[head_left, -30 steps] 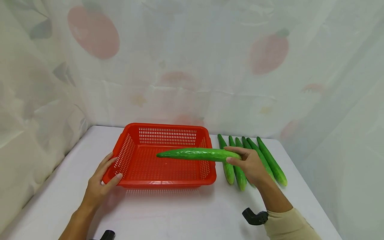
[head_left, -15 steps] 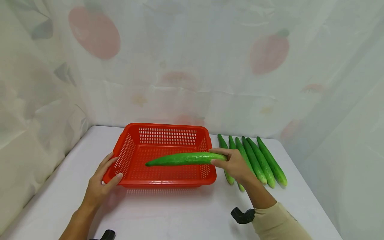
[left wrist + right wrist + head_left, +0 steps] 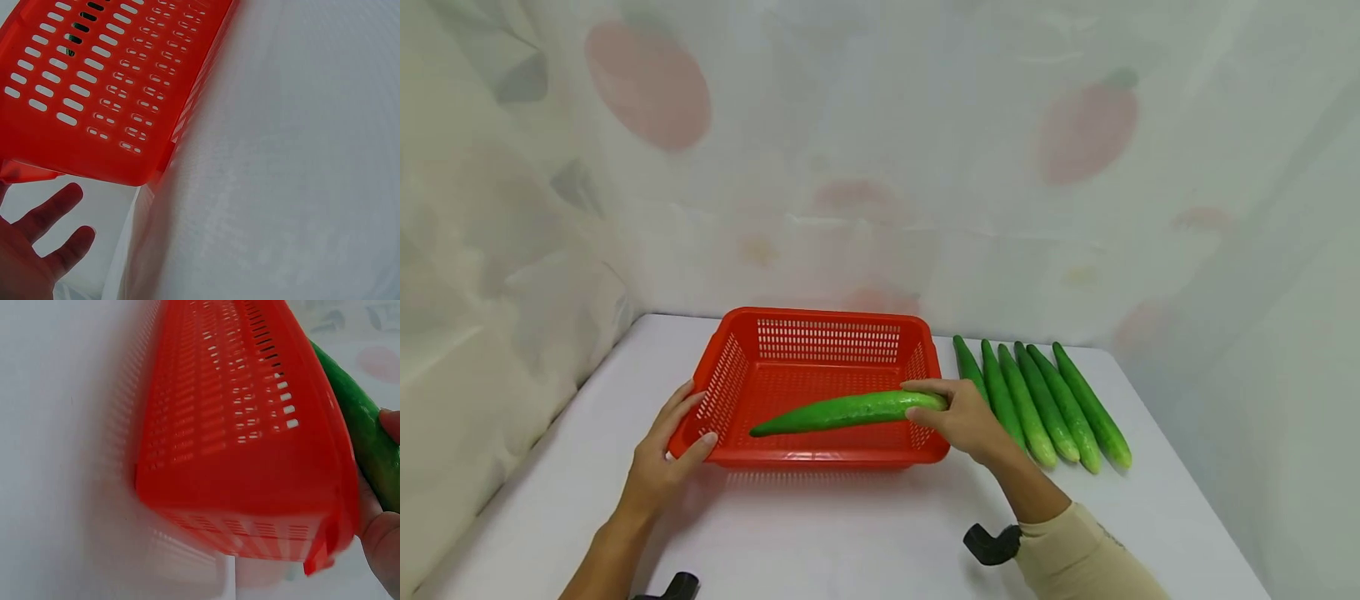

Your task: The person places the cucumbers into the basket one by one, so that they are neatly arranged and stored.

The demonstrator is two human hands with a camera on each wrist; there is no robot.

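A red plastic basket (image 3: 820, 456) with slotted walls stands on the white table. My left hand (image 3: 655, 467) rests on its near left corner, thumb and fingers spread over the rim. Two fingers (image 3: 53, 212) extend beside the basket's outer wall in the left wrist view. My right hand (image 3: 958, 417) pinches the paler end of a long green cucumber (image 3: 842, 411) between thumb and fingers. The cucumber is over the basket, its dark tip pointing left and tilted slightly down. In the right wrist view the basket wall hides part of that cucumber (image 3: 350, 406).
Several more cucumbers (image 3: 1033, 408) lie side by side on the table, right of the basket. My right hand partly covers the nearest ones. Behind the white table (image 3: 850, 533) hangs a pale curtain (image 3: 880, 167) with fruit prints, and similar sheets stand at both sides.
My right hand has moved left and slightly down with the cucumber, bringing it further over the basket. The cucumber's tip has dipped. My left hand stays at the basket's corner.
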